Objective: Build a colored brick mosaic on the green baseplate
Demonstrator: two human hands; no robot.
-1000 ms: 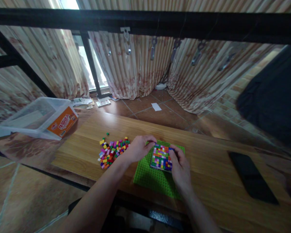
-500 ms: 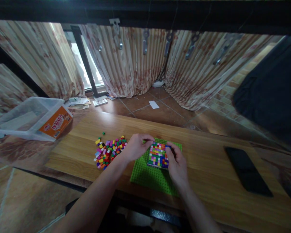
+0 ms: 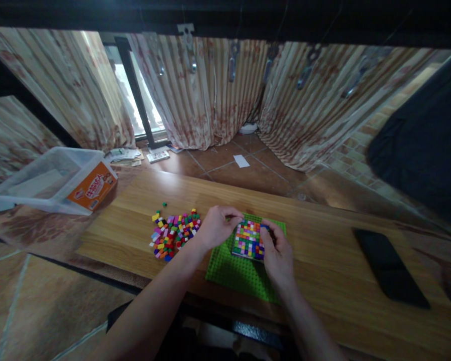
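Observation:
A square panel of small multicoloured toy bricks (image 3: 248,239) lies on a green studded baseplate (image 3: 229,273). My right hand (image 3: 280,253) grips the panel's right side, thumb on top and fingers round the far right edge. At the panel's far left corner, my left hand (image 3: 218,226) is closed in a pinch. Whatever its fingertips hold there is too small to make out. Left of that hand lies a loose pile of coloured toy bricks (image 3: 171,235), with one green brick (image 3: 164,204) apart at its far side.
The wooden table (image 3: 319,260) carries a black phone-like slab (image 3: 390,265) on the right. A clear plastic bin (image 3: 56,198) with an orange label stands at the left. Beyond are curtains (image 3: 199,100) and papers (image 3: 241,161) on the tiled floor.
The whole view has shifted slightly, so things sit a little further right. Both hands keep nearly the same place at the brick panel.

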